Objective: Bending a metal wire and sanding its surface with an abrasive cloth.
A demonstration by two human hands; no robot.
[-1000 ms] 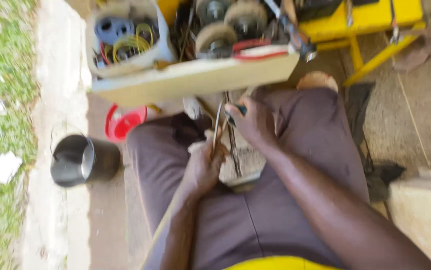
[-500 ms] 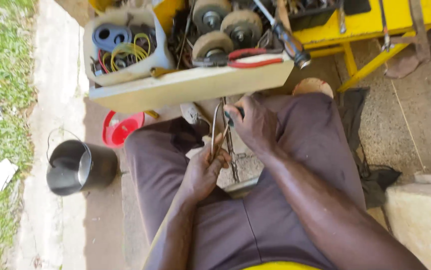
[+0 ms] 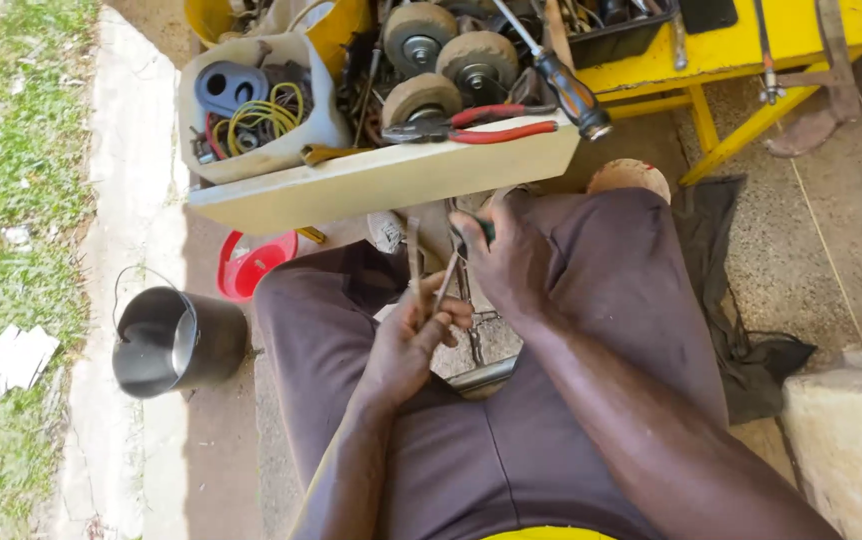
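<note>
I sit with my knees apart in brown trousers. My left hand (image 3: 413,335) is closed around thin metal strips (image 3: 414,250) that stick up between my knees. My right hand (image 3: 511,262) is curled over a small tool with a green handle (image 3: 484,229), its tip against the strips. Below both hands a metal frame part (image 3: 476,330) hangs between my legs. Most of the tool is hidden under my fingers.
A pale wooden shelf (image 3: 381,180) ahead carries red-handled pliers (image 3: 481,126), a screwdriver (image 3: 566,85), worn wheels (image 3: 421,95) and a white tub of wires (image 3: 251,105). A yellow table (image 3: 741,55) stands right. A black bucket (image 3: 166,340) and a red container (image 3: 251,265) sit left by grass.
Both hands stay together on the metal strips; my right hand has shifted slightly on them. The view has steadied and tilted a little.
</note>
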